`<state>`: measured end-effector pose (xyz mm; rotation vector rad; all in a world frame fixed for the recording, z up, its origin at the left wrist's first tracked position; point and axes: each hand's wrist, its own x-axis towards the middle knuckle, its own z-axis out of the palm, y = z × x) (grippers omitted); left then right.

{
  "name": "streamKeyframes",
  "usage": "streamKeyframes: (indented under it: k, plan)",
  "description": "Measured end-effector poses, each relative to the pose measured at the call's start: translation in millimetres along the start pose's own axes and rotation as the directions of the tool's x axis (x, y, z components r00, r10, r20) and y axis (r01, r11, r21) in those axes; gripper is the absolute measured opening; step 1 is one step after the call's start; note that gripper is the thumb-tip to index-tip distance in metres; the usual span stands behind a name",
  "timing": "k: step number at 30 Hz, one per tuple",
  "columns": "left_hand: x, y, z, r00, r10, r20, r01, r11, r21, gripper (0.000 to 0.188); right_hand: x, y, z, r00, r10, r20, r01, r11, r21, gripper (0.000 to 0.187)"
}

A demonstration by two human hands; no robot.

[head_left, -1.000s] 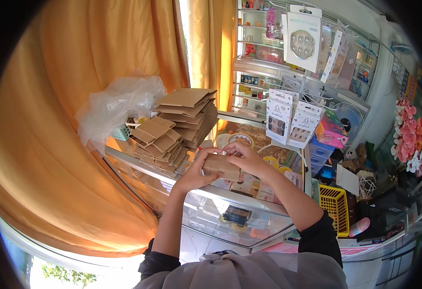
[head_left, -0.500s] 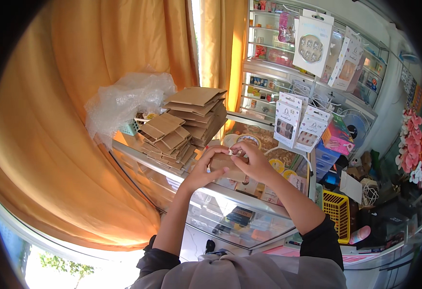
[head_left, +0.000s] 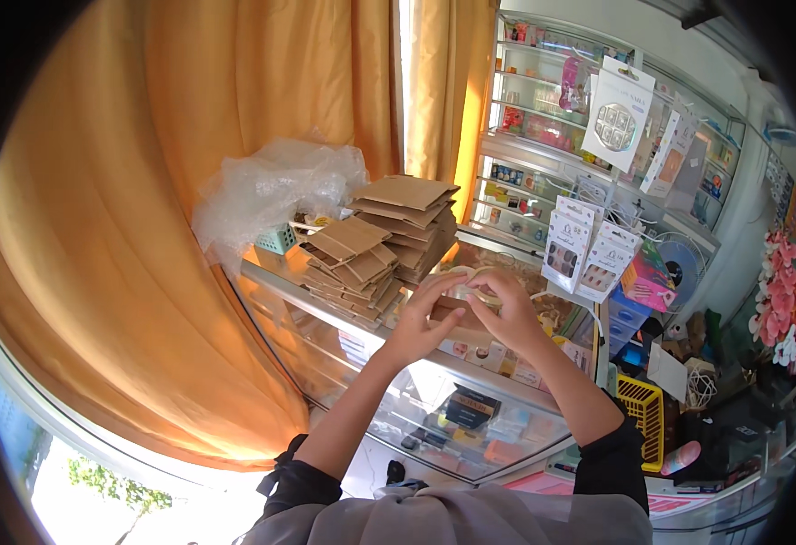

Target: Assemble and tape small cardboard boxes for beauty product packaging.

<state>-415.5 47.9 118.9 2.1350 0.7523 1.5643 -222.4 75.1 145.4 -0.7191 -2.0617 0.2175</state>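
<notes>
My left hand (head_left: 421, 325) and my right hand (head_left: 514, 318) meet above the glass counter, just right of the stacked cardboard. Between them is a small brown cardboard box (head_left: 450, 307), mostly hidden by my fingers. The fingers of both hands curl over its far side, while both thumbs are on the near side. Beside my left hand lies a low pile of folded brown cardboard pieces (head_left: 348, 243). Behind that pile rises a taller stack of folded cardboard (head_left: 405, 193).
Clear plastic wrap (head_left: 275, 186) and a mint basket (head_left: 277, 239) sit at the counter's back left, before an orange curtain (head_left: 262, 73). Boxed false nails (head_left: 569, 245) hang at the right, above a yellow basket (head_left: 641, 422). The glass display counter (head_left: 421, 400) holds packaged goods.
The view has shifted, so the scene sits further right and slightly lower. The box has tilted between my hands, and less of its face shows. The cardboard stacks have not moved.
</notes>
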Motion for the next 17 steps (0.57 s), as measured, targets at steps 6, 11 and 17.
streamKeyframes:
  k: [6,11,17]
  plan:
    - [33.9,39.9,-43.9,0.993,0.105,-0.046,-0.102,0.993,0.066,0.045,54.5,-50.7,-4.9,0.982,-0.191,0.005,0.190,0.973,-0.130,0.022]
    - [53.1,61.7,-103.7,0.995,0.069,-0.067,-0.060,0.990,0.127,0.041,117.3,-70.5,10.0,0.966,-0.257,0.033,0.258,0.964,-0.067,0.016]
    - [59.5,32.1,-190.9,0.988,0.017,-0.154,0.016,0.979,0.205,0.037,181.2,-83.0,48.0,0.964,-0.254,0.075,0.259,0.964,-0.054,0.010]
